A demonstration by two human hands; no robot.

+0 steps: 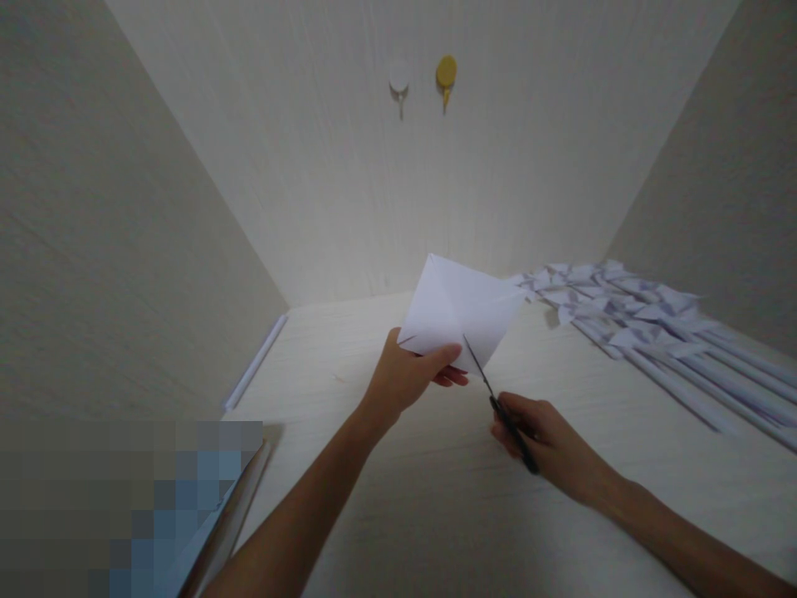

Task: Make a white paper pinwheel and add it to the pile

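Note:
My left hand (408,374) pinches the lower corner of a creased square of white paper (457,303), holding it up above the pale desk (436,498). My right hand (548,440) grips black-handled scissors (498,403). Their thin blades point up and to the left, and the tip lies against the paper's lower right edge. Both forearms reach in from the bottom of the view.
A pile of folded white paper pinwheels on rolled paper sticks (653,332) lies at the right of the desk. One rolled paper stick (255,361) lies along the left wall. Two hooks, white (399,79) and yellow (446,75), hang on the back wall. A blurred patch covers the lower left.

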